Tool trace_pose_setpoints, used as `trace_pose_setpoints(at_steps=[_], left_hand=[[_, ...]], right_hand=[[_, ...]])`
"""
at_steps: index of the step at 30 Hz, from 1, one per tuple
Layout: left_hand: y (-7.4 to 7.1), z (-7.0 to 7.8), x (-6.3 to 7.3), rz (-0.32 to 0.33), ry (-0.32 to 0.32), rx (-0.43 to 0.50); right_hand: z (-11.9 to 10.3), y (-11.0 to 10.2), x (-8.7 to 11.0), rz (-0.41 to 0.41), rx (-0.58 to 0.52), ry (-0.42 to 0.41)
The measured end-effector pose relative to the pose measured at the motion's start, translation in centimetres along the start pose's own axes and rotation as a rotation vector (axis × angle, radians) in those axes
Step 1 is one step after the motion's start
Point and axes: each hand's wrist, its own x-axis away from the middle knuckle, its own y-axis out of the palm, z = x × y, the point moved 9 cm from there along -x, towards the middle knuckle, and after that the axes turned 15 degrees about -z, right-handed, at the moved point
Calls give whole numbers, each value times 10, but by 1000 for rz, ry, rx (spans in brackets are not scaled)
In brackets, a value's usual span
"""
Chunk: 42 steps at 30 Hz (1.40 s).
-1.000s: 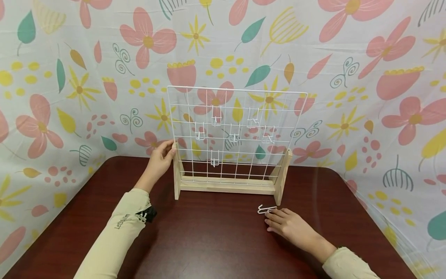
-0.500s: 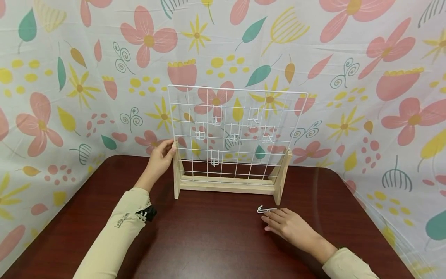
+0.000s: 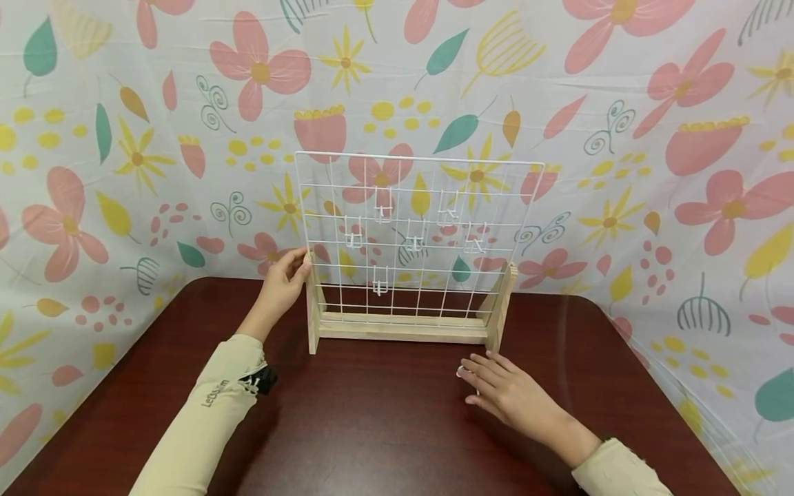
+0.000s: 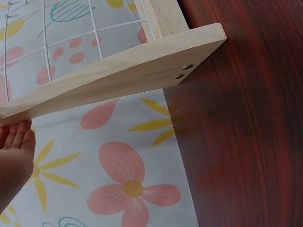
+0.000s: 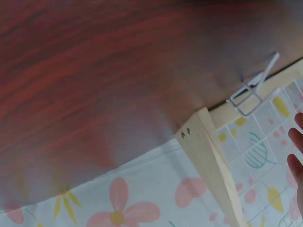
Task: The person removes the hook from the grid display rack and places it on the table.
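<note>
Right hand has slid a little forward and left over the last second; fingers now cover most of the loose wire hook, which showed more fully beside them in the earlier head frames. Fingers extended, slightly spread, palm down. Fingertips visible in the right wrist view sit apart from the hook; can't tell whether the other fingers touch it. Left hand unchanged: thumb and fingers pinch the upper part of the left wooden post, at the grid's left edge. Looks like steadying there, while the right hand reads as at the pick-up stage, grasp not confirmed.

Loose hook is under the right hand, in front of the foot of the right wooden post. Head view: only a rounded end pokes out left of the fingers, rest hidden. Right wrist view: long axis slants, prong to upper right, squarish loop to lower left. Can't tell if it lies on the table or is slightly raised.

Further out: white wire grid upright between the posts, six hooks already on it, including a lowest one. Behind, floral cloth.
</note>
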Motion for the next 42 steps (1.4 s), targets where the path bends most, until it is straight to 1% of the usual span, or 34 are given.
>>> trace_pose_setpoints(at_steps=[7,11,18,19,23,26,28,32,35,39,42], left_hand=[[0,-2,0,5,9,27],[0,-2,1,7,14,22],[1,-1,0,-2,-7,51],[1,1,0,-2,-6,54],[2,20,4,1,11,53],[2,30,8,1,15,60],[2,27,9,0,10,78],[-1,10,6,3,-2,68],[-1,0,3,7,6,68],[0,0,1,10,27,86],[0,1,1,12,30,83]], right_hand=[[10,-12,-6,21,-52,52],[16,-18,-10,35,-84,80],[29,-31,-16,80,-104,110],[31,-33,-16,85,-107,115],[38,-41,-19,116,-119,123],[42,-50,-23,160,-114,124],[44,-56,-26,197,-111,123],[49,-68,-32,257,-121,123],[54,-77,-35,298,-129,129],[61,-89,-36,354,-133,144],[65,-96,-37,375,-140,153]])
